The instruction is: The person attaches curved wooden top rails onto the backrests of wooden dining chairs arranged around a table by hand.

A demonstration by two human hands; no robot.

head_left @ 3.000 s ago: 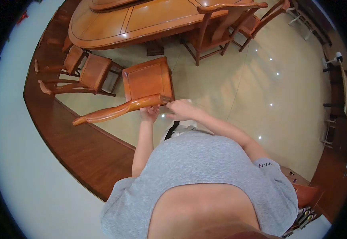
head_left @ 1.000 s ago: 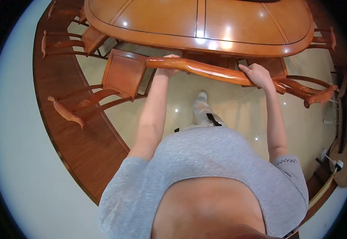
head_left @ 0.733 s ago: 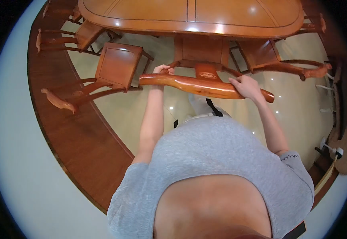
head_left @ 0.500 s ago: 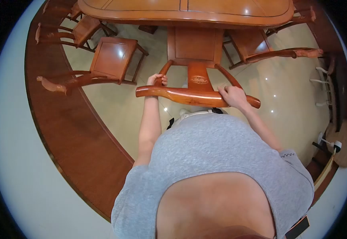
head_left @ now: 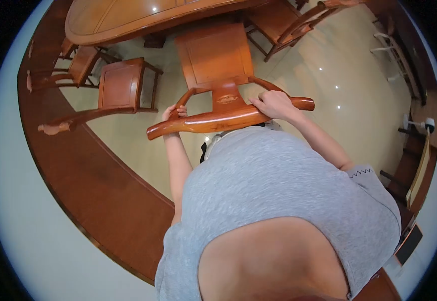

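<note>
A glossy reddish-brown wooden chair (head_left: 213,52) stands in front of me, its backrest toward my body. Its curved top rail (head_left: 213,121) runs across at waist height, tilted up to the right in the view. My left hand (head_left: 174,113) is closed around the upright on the chair's left side, just beyond the rail. On the right part of the top rail, my right hand (head_left: 273,104) grips with fingers curled over the far edge. A pale carved emblem (head_left: 227,99) marks the back splat. The chair's legs are hidden beneath its seat.
A large wooden table (head_left: 128,22) with a rounded edge lies ahead. Matching chairs stand at left (head_left: 120,83) and right (head_left: 278,22). The floor (head_left: 324,100) is shiny pale tile. A white stand-like object (head_left: 419,124) and a dark-framed panel (head_left: 409,244) are at far right.
The chair, with both my hands on it, has swung away from straight alignment with the table, and seat and tabletop overlap less. The whole view has also turned.
</note>
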